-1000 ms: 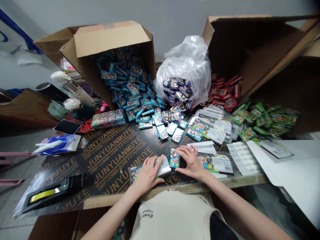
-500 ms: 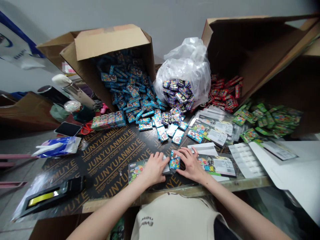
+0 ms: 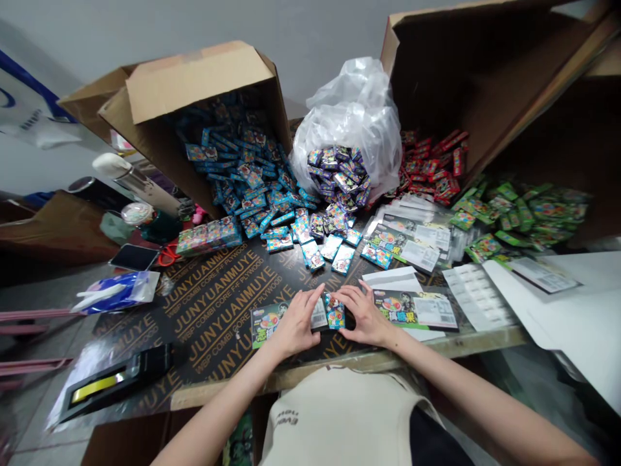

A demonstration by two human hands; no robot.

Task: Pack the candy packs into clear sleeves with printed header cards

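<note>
At the near edge of the bench, the person's left hand (image 3: 295,321) and right hand (image 3: 366,317) are both closed in, neither released. The left grasps a printed card (image 3: 268,321), its white-labelled end against a blue foil packet (image 3: 334,311); the right's fingertips (image 3: 350,299) pinch that packet from the other side. Both items sit on a plywood board (image 3: 218,304) printed with brand lettering. A second printed card (image 3: 414,309) lies just right of the right hand, with white sheets (image 3: 548,298) beyond it. On the left of the board are a black case with a yellow strip (image 3: 116,374), a smartphone (image 3: 134,257) and red-handled scissors (image 3: 169,256). Farther back, blue packets (image 3: 242,168) spill from a tipped carton (image 3: 194,84). Purple packets (image 3: 337,171) lie at the mouth of a clear plastic bag (image 3: 347,110). Red packets (image 3: 429,168) and green packets (image 3: 514,217) lie before a second carton (image 3: 475,71).
</note>
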